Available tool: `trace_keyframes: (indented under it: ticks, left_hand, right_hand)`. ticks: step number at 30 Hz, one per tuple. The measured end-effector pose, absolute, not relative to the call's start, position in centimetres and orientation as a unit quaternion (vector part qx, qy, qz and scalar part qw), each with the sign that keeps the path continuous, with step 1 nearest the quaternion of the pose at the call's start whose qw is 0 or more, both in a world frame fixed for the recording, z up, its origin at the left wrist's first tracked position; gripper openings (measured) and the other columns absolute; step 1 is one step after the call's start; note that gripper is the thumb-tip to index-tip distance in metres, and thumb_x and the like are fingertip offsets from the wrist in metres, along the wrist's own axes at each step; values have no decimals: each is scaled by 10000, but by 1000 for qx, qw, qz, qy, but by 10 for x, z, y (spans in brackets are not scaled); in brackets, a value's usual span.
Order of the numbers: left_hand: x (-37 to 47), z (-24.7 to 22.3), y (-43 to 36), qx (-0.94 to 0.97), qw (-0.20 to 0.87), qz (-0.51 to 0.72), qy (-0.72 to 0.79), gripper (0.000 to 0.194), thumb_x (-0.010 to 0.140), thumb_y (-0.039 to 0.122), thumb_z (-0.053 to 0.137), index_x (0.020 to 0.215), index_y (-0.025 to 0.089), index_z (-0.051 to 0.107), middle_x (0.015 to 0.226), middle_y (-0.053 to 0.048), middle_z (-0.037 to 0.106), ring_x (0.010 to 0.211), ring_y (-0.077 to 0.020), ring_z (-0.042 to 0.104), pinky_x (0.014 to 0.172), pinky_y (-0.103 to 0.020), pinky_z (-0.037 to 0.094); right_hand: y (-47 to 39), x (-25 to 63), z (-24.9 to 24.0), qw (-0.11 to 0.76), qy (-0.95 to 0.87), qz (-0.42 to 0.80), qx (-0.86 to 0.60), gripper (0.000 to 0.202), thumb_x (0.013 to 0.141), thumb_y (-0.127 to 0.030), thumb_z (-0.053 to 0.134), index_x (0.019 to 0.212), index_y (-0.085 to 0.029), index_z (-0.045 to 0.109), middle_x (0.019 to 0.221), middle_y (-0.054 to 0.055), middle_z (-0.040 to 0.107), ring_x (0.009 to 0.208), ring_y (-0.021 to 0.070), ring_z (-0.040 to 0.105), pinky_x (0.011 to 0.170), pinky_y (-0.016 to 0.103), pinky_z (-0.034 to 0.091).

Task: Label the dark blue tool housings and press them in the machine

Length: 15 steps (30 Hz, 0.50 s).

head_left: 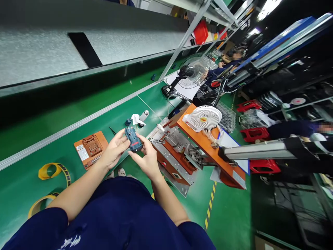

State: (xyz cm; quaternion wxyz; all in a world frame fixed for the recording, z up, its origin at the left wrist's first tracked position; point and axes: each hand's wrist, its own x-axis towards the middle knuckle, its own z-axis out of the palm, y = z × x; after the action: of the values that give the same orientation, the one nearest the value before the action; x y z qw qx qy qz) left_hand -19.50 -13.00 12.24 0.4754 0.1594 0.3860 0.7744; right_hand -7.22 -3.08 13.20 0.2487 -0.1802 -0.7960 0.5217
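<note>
My left hand (pixel 117 148) and my right hand (pixel 146 159) hold a small blue plastic housing with red lettering (pixel 134 139) between them, in front of my body. The left fingers grip its left side, with the thumb near its face. On its right and lower edges, my right thumb and fingers close around the same housing. An orange fixture with a recessed metal plate (pixel 91 147) lies on the green bench to the left of my hands. Just beyond the housing are a small dark blue part (pixel 128 121), a white tissue (pixel 135 118) and a small cylindrical bottle (pixel 144 115).
To the right stands an orange and metal press (pixel 177 147) with a white fan (pixel 205 118) on top. Yellow label rolls (pixel 49 171) sit at left. A black desk fan (pixel 186 71) stands farther back. Co-workers (pixel 231 59) sit beyond. A metal shelf (pixel 125 48) runs above the bench.
</note>
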Motion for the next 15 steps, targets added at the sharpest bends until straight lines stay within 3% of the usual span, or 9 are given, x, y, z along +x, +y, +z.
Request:
trace_keyframes:
  ticks: [4,15]
  left_hand:
    - [-191,121,-137,140,526,759,358,739,759,271,846,1404,240,487,1135,-92,731,1071,-250,704,1009,-386,530]
    - [-183,116,-139,140,534,743,379,870,688,203,873,1449,245,452,1114,-64,715,1070,-220,686,1019,-375,514]
  right_hand:
    - [-36,-71,129,268,-845,426,-181,570,862,-284,736,1392,-253,530,1205,91,648,1061,227,641,895,363,586]
    - [-54,-57,123,292,-896,289,-169,623,950,-238,601,1530,-240,373,1284,156,611,1197,285,599,1011,469,538]
